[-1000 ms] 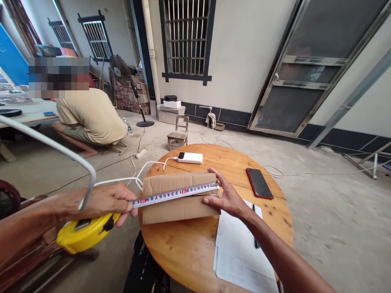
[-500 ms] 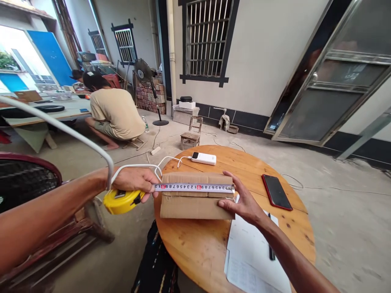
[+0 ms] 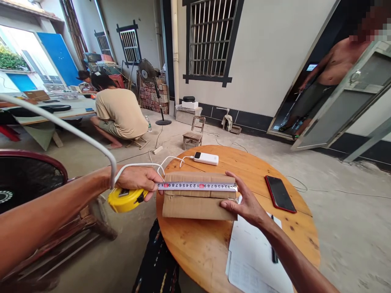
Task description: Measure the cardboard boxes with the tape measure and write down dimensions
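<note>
Your left hand [image 3: 137, 179], left of centre in the frame, is closed on the tape measure [image 3: 126, 200]: the thumb and fingers pinch the blade [image 3: 186, 186] near the yellow case, which sits just under the hand. The blade runs straight across the top of the box [image 3: 195, 208], at the centre of the frame, to its right end. There your right hand [image 3: 244, 203] is partly open, gripping that end with the thumb on top and the fingers at the far corner. The box lies on the round table [image 3: 195, 244]. Around it are 1 power bank [image 3: 206, 158] above, 1 phone [image 3: 280, 194] to the right, and papers [image 3: 250, 248] with 1 pen [image 3: 274, 254] at the lower right.
</note>
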The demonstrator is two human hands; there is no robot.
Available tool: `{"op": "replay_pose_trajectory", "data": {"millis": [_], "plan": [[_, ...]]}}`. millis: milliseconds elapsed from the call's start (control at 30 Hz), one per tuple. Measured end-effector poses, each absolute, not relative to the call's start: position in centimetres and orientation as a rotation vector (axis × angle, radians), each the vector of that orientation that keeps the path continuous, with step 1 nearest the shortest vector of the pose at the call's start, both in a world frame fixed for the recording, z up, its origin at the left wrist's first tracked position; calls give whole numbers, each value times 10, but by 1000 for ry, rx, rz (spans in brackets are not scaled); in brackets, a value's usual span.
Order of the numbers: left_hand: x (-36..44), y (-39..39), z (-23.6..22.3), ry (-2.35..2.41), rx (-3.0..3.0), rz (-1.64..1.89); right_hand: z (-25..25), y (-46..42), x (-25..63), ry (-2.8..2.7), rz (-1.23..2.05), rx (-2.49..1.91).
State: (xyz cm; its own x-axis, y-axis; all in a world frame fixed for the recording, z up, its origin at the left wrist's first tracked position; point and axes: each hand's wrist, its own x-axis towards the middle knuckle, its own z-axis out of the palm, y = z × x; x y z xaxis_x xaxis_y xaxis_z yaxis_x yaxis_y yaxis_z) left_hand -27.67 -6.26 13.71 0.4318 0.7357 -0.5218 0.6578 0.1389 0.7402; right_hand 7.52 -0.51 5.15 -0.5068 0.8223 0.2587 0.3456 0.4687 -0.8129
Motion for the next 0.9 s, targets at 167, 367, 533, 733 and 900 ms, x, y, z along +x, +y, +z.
{"op": "replay_pose_trajectory", "data": {"millis": [167, 367, 533, 733, 900], "plan": [[-278, -62, 137, 1251, 1567, 73, 54, -6, 75, -2078, 919, -975], [-279, -62, 137, 1246, 1570, 69, 56, -7, 75, -2080, 919, -1018], [-278, -63, 134, 1246, 1563, 87, 55, -7, 75, -2077, 924, -992], [-277, -68, 134, 1248, 1540, 135, 55, -7, 74, -2064, 943, -984], [-279, -79, 136, 1252, 1454, 225, 55, -6, 73, -2046, 977, -977]]}}
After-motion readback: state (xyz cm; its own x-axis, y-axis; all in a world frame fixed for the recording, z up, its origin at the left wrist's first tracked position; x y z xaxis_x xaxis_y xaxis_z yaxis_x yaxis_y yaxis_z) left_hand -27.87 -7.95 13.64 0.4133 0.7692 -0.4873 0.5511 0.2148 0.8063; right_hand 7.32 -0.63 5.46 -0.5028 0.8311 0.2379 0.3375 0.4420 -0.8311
